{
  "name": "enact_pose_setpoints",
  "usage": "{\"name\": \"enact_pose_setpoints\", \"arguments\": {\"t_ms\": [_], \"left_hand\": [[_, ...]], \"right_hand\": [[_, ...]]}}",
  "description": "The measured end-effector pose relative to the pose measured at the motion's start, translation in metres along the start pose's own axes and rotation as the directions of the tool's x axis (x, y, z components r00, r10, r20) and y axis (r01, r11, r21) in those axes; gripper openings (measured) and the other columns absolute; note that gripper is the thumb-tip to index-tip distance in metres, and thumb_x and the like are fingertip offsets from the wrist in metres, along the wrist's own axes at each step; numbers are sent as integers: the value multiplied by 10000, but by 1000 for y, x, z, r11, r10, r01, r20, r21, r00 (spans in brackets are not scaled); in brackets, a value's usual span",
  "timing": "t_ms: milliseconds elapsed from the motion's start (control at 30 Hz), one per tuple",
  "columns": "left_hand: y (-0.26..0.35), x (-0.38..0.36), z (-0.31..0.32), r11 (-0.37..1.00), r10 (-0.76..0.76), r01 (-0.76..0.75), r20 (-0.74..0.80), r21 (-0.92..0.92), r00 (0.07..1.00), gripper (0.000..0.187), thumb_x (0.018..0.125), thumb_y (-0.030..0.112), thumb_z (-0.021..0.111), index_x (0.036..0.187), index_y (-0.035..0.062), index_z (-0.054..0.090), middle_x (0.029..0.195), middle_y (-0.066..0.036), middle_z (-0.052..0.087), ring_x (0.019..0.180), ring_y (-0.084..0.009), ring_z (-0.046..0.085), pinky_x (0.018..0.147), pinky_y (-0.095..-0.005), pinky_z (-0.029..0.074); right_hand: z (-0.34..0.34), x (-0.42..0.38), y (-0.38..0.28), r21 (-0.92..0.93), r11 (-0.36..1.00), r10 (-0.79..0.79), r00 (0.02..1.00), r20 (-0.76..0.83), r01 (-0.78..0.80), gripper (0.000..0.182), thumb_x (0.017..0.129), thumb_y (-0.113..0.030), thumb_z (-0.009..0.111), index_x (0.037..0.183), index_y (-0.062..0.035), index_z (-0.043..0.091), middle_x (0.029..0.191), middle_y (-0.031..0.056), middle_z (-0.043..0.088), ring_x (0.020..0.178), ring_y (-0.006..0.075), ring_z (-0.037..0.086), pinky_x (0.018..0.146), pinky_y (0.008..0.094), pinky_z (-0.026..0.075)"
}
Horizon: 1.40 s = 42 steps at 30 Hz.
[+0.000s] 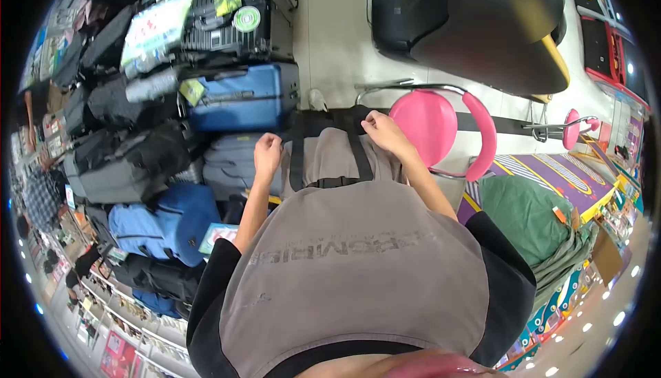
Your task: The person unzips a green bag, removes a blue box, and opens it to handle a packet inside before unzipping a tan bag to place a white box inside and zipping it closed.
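A large grey backpack [358, 268] with dark lettering fills the lower middle of the view, close against my body. Its far end has two black straps [359, 154] and a black buckle [336, 182]. My left hand [267, 155] is closed on the bag's far left corner beside one strap. On the far right corner, my right hand [381, 130] is clenched at the other strap. Both forearms reach forward along the bag's sides.
Luggage is stacked on the left: a blue suitcase [241, 99], a black suitcase [227, 27], a grey bag [231, 164] and a blue backpack [172, 219]. A pink stool [430, 120] stands just beyond the bag on white floor tiles [330, 47]. Green fabric [523, 216] lies at the right.
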<state>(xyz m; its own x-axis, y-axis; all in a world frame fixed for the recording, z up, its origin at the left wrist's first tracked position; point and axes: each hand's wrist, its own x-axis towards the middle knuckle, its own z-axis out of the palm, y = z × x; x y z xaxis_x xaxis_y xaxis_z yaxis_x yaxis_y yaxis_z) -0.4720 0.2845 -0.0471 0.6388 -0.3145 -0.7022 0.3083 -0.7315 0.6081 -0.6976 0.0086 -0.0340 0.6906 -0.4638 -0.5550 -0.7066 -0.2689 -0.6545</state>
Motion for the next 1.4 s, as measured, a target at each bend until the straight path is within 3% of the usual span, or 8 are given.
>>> {"name": "enact_pose_setpoints", "arguments": {"t_ms": [133, 333, 600, 733, 1033, 1233, 1333, 1400], "left_hand": [[137, 107, 16, 995, 103, -102, 118, -19, 988, 191, 923, 180, 575, 935, 6, 653, 700, -64, 652, 530, -150, 610, 533, -312, 486], [291, 236, 51, 955, 242, -274, 236, 115, 941, 257, 917, 199, 574, 1011, -26, 655, 785, -125, 708, 665, -221, 717, 655, -349, 566], [225, 331, 23, 966, -217, 208, -46, -152, 975, 264, 893, 237, 547, 954, 15, 676, 725, -126, 685, 569, -220, 660, 536, -351, 510], [151, 339, 15, 955, -263, 279, -152, 101, 953, 362, 828, 299, 583, 868, -33, 721, 782, -204, 708, 708, -330, 699, 661, -446, 527], [267, 455, 65, 929, -342, 362, -201, 74, 918, 401, 831, 357, 619, 964, 1, 746, 895, -250, 713, 913, -400, 698, 797, -472, 523], [355, 530, 96, 953, -301, 292, -277, -76, 912, 403, 838, 366, 624, 983, 11, 748, 916, -258, 707, 961, -411, 686, 830, -476, 517], [408, 559, 125, 842, -507, 412, -251, -347, 825, 409, 861, 375, 614, 990, 11, 749, 962, -266, 707, 1000, -396, 684, 858, -477, 516], [446, 581, 158, 735, -666, 524, -315, -431, 676, 408, 877, 372, 600, 984, 7, 750, 998, -269, 704, 1002, -397, 683, 865, -477, 520]], "right_hand": [[-57, 71, -46, 164, 978, 129, 992, -8, -126, 330, 940, -295, 605, 1006, 29, 626, 939, 236, 690, 905, 397, 661, 804, 450, 512], [-62, 264, -12, -302, 952, 4, 989, 149, 41, 370, 902, -323, 612, 982, 37, 648, 950, 267, 683, 939, 416, 658, 832, 469, 516], [-139, 508, -75, -213, 974, -38, 979, 200, 81, 377, 886, -308, 624, 1021, 38, 687, 991, 259, 704, 964, 404, 676, 824, 468, 527], [-214, 593, -128, -163, 985, -36, 992, 124, 56, 378, 881, -302, 622, 1022, 44, 681, 983, 262, 705, 968, 400, 679, 843, 461, 528], [-311, 748, -176, -541, 837, 85, 957, 276, 81, 402, 849, -345, 636, 1026, 4, 726, 1056, 252, 702, 1003, 405, 675, 904, 451, 521], [-372, 863, -251, -117, 993, 10, 958, 287, 25, 285, 921, -189, 573, 940, 76, 678, 814, 132, 704, 725, 190, 680, 689, 350, 537], [-400, 921, -276, -258, 951, -27, 880, 475, 168, 245, 933, -164, 587, 1033, 46, 663, 854, 118, 705, 734, 185, 660, 716, 341, 527], [-398, 1020, -217, -157, 713, -540, 678, 499, 683, 293, 941, -197, 595, 1138, 17, 636, 896, 130, 708, 752, 213, 659, 738, 375, 528]]}}
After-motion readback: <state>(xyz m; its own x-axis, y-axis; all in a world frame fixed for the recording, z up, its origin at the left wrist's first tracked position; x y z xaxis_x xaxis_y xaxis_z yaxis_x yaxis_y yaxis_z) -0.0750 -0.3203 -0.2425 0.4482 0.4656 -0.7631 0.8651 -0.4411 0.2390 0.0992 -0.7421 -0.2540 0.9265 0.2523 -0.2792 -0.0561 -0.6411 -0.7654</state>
